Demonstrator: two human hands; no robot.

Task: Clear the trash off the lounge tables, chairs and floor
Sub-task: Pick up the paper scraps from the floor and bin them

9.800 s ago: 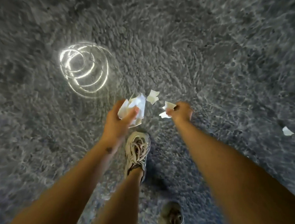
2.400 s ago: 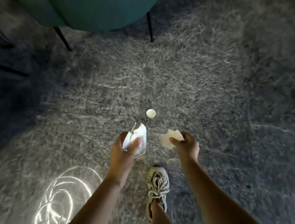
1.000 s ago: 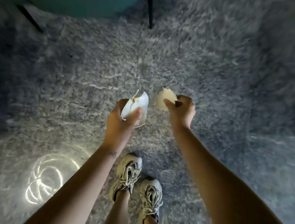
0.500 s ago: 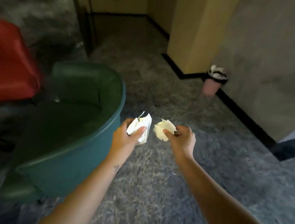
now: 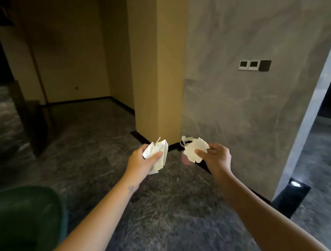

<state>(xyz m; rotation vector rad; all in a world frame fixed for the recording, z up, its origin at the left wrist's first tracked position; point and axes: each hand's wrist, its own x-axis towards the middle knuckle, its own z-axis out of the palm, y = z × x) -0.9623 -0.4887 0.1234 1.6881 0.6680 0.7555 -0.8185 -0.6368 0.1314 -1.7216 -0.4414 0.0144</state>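
My left hand (image 5: 141, 161) grips a crumpled bundle of white paper scraps (image 5: 158, 151) at chest height. My right hand (image 5: 216, 156) pinches a few flat, torn paper pieces (image 5: 195, 150) between thumb and fingers. Both hands are held out in front of me, a short gap apart. Behind the right hand's paper, a small pink bin (image 5: 186, 159) with a white liner stands on the floor against the grey wall; the paper hides most of it.
A teal armchair (image 5: 18, 218) fills the lower left corner. A yellow pillar (image 5: 161, 65) and a grey marble wall (image 5: 241, 101) stand ahead, with a black skirting along the base. Grey carpet (image 5: 163, 214) stretches between me and the bin. A doorway opens at the far right.
The view has lifted from the floor to the wall and pillar. The armchair has slid down to the lower left and the bin now sits behind my right hand. Both hands keep their paper.
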